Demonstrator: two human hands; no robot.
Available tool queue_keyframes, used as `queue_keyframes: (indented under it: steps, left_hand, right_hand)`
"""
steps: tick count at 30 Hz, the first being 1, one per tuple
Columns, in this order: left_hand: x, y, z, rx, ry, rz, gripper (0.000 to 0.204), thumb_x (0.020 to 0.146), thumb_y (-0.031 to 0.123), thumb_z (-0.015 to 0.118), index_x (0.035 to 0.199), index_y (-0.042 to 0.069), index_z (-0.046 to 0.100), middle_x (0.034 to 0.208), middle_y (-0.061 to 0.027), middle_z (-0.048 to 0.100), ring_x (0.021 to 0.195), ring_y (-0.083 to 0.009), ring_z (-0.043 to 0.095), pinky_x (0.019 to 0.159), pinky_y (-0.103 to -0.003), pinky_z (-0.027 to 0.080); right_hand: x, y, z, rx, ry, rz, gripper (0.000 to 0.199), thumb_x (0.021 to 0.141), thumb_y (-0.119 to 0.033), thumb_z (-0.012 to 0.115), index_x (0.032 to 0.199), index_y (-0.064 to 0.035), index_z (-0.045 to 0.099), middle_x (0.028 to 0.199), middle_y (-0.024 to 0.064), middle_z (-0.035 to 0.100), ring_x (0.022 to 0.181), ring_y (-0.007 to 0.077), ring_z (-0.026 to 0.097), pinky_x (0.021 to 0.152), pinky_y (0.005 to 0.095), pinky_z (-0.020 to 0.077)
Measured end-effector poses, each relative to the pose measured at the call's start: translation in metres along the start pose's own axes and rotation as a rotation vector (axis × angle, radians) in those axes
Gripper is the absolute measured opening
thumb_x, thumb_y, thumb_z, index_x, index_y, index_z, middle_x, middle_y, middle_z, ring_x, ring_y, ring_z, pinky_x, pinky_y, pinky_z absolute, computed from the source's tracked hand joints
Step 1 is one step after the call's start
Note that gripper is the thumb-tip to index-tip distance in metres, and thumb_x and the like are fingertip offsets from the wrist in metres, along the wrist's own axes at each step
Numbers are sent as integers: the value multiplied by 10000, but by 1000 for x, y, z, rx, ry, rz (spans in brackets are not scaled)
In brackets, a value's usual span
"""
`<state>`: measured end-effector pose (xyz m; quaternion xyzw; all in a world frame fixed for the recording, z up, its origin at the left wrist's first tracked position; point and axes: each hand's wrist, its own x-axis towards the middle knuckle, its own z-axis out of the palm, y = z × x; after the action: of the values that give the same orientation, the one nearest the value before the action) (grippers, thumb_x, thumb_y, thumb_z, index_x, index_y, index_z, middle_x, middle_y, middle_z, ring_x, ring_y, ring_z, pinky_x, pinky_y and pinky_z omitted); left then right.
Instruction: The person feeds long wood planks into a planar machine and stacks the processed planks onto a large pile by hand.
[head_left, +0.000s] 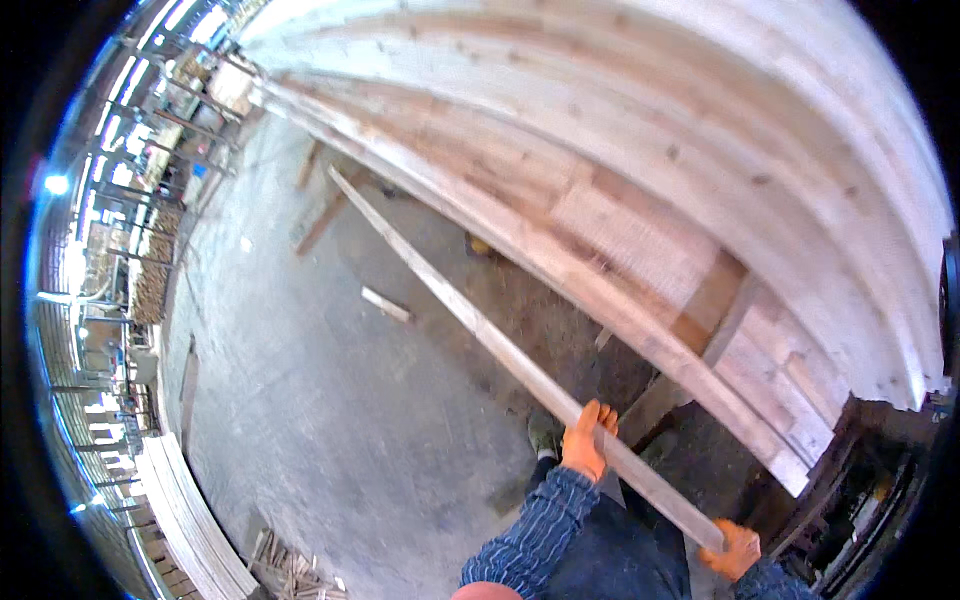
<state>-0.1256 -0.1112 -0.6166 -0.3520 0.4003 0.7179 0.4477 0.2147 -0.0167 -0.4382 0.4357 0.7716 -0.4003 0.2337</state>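
A long, narrow wooden board (480, 325) slants across the view, its far end out over the floor and its near end low on the right. My left hand (587, 441), in an orange glove, is wrapped round it partway along. At the near end my right hand (733, 550), gloved in orange too, grips the same board. Beside it on the right lies a big stack of long boards (640, 190), whose front edge runs roughly alongside the held one. A gap separates the held board from that stack.
A short wood offcut (386, 304) lies on the concrete floor (300, 400). Scrap pieces (290, 568) are heaped at the lower left, near a pile of pale planks (190, 510). Dark machinery (860, 520) stands at the lower right. Lumber stacks (153, 260) line the far left.
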Motion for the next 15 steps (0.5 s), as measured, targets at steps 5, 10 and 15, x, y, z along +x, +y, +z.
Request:
queue_keyframes:
  steps: [5,10,15]
  left_hand:
    - [-69,-42,-7,41,63,65,293,909,204,831,1064,34,650,990,-89,693,872,-261,675,755,-428,531]
    - [-146,-44,81,129,135,198,282,899,250,835,990,36,674,952,-76,686,860,-250,668,764,-419,540]
    - [-127,23,147,209,34,329,249,883,231,813,952,38,671,913,-74,690,813,-243,678,719,-403,539]
  right_hand:
    - [-70,23,-47,24,-67,-19,673,837,-390,790,1429,-126,610,1112,277,729,1016,448,717,873,522,575]
    - [-90,67,-89,0,178,-278,754,793,-315,820,1474,-119,563,1075,241,719,976,452,691,862,538,563]
    - [-76,61,-159,-16,348,-494,691,682,-427,833,1256,-65,702,954,181,771,920,344,760,866,427,597]
